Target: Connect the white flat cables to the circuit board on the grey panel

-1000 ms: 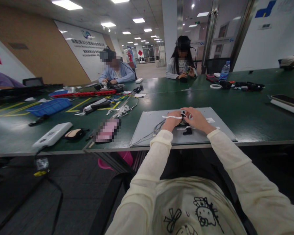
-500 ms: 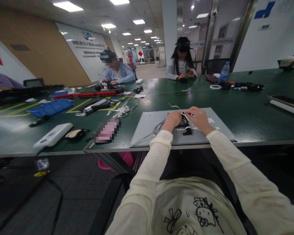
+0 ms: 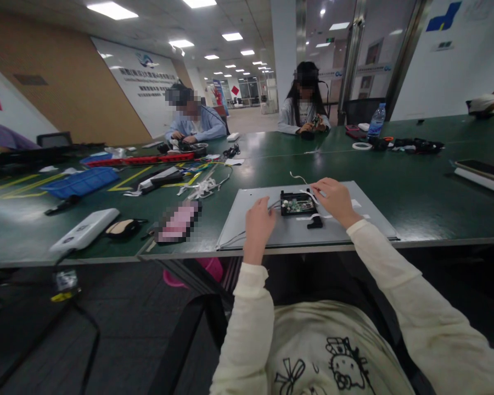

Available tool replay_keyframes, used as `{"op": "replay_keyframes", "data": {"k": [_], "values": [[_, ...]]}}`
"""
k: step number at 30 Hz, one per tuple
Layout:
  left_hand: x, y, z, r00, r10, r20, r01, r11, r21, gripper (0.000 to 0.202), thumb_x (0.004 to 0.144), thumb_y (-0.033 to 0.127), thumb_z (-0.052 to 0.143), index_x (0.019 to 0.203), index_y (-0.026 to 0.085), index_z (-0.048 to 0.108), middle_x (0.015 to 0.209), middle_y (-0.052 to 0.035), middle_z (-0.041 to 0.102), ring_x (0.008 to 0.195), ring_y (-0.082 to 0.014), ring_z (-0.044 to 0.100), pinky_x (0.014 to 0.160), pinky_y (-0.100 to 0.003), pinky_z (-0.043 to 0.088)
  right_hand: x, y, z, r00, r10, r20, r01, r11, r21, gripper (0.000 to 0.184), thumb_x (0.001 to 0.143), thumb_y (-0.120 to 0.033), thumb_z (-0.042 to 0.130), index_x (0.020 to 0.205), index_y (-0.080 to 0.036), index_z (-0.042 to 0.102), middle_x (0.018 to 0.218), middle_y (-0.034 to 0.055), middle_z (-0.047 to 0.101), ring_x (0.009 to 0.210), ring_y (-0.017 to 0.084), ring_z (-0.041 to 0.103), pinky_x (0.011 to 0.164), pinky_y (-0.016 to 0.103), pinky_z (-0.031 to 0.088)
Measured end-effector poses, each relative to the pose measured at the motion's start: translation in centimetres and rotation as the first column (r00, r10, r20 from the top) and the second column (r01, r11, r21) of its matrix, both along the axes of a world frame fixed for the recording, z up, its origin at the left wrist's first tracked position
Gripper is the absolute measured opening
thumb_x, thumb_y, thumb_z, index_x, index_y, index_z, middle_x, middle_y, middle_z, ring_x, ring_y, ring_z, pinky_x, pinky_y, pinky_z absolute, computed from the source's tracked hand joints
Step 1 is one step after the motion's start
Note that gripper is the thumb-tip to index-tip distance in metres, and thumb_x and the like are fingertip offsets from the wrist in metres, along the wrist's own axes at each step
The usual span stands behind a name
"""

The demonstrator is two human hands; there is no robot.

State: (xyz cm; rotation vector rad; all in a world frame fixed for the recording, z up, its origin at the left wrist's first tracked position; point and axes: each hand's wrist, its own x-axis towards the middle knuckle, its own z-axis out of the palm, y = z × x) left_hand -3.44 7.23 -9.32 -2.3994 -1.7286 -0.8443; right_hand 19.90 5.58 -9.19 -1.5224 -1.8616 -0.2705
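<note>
A small green circuit board in a black frame (image 3: 298,204) lies on a grey panel (image 3: 239,211) in front of me. My right hand (image 3: 333,198) is closed at the frame's far right corner, its fingertips pinching a white strip (image 3: 312,196) that curves along the edge. From there a thin loose end (image 3: 298,177) sticks out past the panel. My left hand (image 3: 260,224) is left of the board, over grey cables (image 3: 234,238), fingers slightly apart with nothing visible between them. Just below the frame sits a small black part (image 3: 315,221), with short white strips beside it.
Left of the panel lie a pink phone (image 3: 179,222), a white power bank (image 3: 84,229) and tangled white strips (image 3: 203,189). Farther off are a blue tray (image 3: 80,182) and a water bottle (image 3: 377,120). Two people handle parts across the green table (image 3: 428,208).
My left hand has moved left, off the black frame, uncovering the circuit board. My right hand stays at the corner with the white strip; its loose end has shifted slightly.
</note>
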Motion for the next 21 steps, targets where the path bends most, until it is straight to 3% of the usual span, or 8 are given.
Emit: {"op": "replay_keyframes", "data": {"k": [3,7,12,16,21], "values": [[-1.1,-0.7,-1.3,0.999,0.0,0.035,0.001,1.0,-0.021,0.037,0.088,0.016,0.051,0.124,0.014,0.056,0.126,-0.0104,0.063,0.115,-0.0212,0.06,0.101,-0.031,0.045,-2.3,-0.5,1.1,0.991,0.014,0.135,-0.01,0.999,-0.033,0.033,0.098,-0.025,0.038,0.105,-0.017,0.07,0.105,0.0107,0.066,0.1,0.021,0.055,0.087,0.03,0.04],[-1.2,-0.8,-1.7,0.995,0.051,0.089,-0.052,0.999,0.006,0.036,0.088,0.017,0.051,0.123,0.015,0.057,0.124,-0.0106,0.063,0.114,-0.0224,0.061,0.101,-0.033,0.045,-7.0,-1.4,2.0,0.965,0.062,0.254,-0.032,0.992,-0.121,0.031,0.098,-0.022,0.038,0.103,-0.016,0.069,0.102,0.0113,0.065,0.097,0.021,0.055,0.083,0.03,0.04],[-1.5,-1.3,-1.6,0.977,0.089,0.192,-0.098,0.995,0.036,0.037,0.089,0.01,0.041,0.122,0.015,0.057,0.12,-0.0104,0.065,0.109,-0.0212,0.062,0.098,-0.034,0.047,-11.5,-2.3,0.2,0.961,0.054,0.272,0.001,0.98,-0.2,0.032,0.097,-0.018,0.036,0.102,-0.016,0.067,0.102,0.0127,0.063,0.097,0.023,0.055,0.078,0.032,0.042],[-1.7,-1.4,-1.7,0.979,0.045,0.201,-0.057,0.997,0.053,0.041,0.088,0.005,0.037,0.122,0.015,0.058,0.123,-0.0095,0.064,0.114,-0.0185,0.06,0.102,-0.031,0.046,-12.6,-2.9,-1.2,0.964,0.029,0.264,0.035,0.972,-0.234,0.03,0.096,-0.015,0.037,0.099,-0.015,0.067,0.102,0.0143,0.063,0.098,0.024,0.056,0.079,0.034,0.044],[-1.4,-1.4,-1.8,0.996,-0.068,0.055,0.067,0.997,0.029,0.045,0.088,0.007,0.041,0.129,0.015,0.054,0.133,-0.0102,0.059,0.121,-0.018,0.056,0.106,-0.032,0.042,-12.6,-2.9,-1.5,0.965,0.041,0.258,0.026,0.968,-0.251,0.031,0.095,-0.014,0.037,0.097,-0.015,0.068,0.102,0.0142,0.064,0.097,0.024,0.057,0.08,0.034,0.045]]}}
